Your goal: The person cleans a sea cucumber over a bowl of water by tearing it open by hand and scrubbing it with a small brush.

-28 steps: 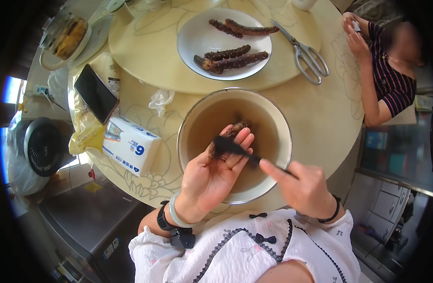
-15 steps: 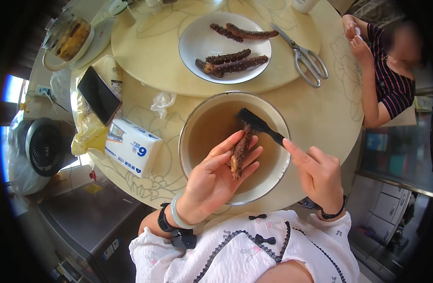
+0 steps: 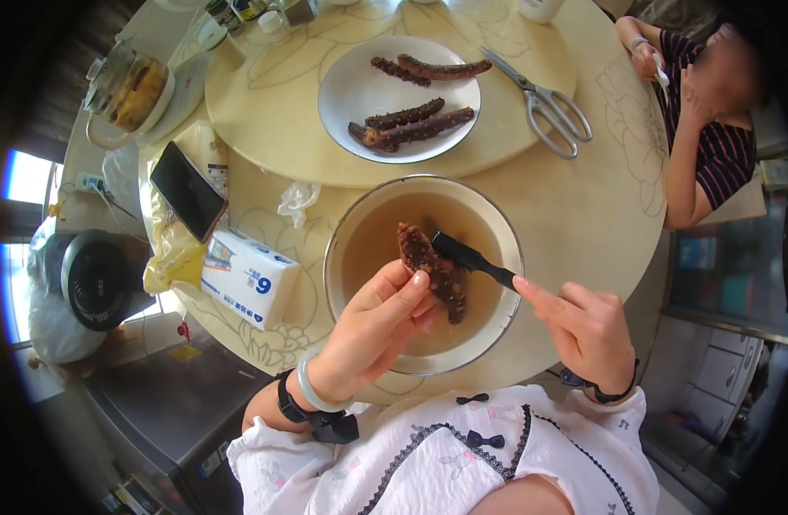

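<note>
Between the thumb and fingers of my left hand (image 3: 384, 318) is a dark brown, bumpy sea cucumber (image 3: 434, 273), held over an enamel basin (image 3: 509, 319) of cloudy brown water. My right hand (image 3: 587, 329) grips the handle of a small black brush (image 3: 475, 257), its index finger stretched along the handle. The brush head is at the upper side of the sea cucumber; whether the bristles touch it I cannot tell. Beyond the basin, a white plate (image 3: 347, 86) bears several more sea cucumbers (image 3: 424, 129).
Grey-handled scissors (image 3: 548, 112) lie right of the plate on the raised round turntable (image 3: 265, 129). To the left are a tissue pack (image 3: 248, 279), a black phone (image 3: 188, 190), crumpled plastic (image 3: 298, 202) and a glass pot (image 3: 132, 86). Another person (image 3: 712, 129) sits at the far right.
The sea cucumber has been turned in my left hand, from lying along the open fingers to being pinched with its upper end tilted left. The brush has shifted slightly down beside it.
</note>
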Demonstrator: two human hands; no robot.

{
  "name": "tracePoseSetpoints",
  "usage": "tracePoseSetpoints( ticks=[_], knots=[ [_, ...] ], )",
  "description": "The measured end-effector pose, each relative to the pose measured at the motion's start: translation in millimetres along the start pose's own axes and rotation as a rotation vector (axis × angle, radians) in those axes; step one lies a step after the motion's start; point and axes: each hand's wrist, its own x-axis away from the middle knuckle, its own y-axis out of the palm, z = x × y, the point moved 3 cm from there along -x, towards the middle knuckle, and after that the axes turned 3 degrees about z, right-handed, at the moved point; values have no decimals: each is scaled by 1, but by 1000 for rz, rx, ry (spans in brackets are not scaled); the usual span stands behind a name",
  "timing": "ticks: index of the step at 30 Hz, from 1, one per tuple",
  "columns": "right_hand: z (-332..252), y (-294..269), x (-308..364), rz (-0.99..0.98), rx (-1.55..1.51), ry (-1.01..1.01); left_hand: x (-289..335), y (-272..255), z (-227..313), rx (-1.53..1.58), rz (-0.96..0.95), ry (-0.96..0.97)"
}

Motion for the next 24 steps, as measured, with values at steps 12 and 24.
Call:
tracePoseSetpoints(
  ticks=[12,24],
  knots=[
    [5,24,1,110,294,-26,-13,-3,24,-439,-6,136],
    [6,39,-12,112,355,19,-17,-11,5,341,239,-114]
  ],
)
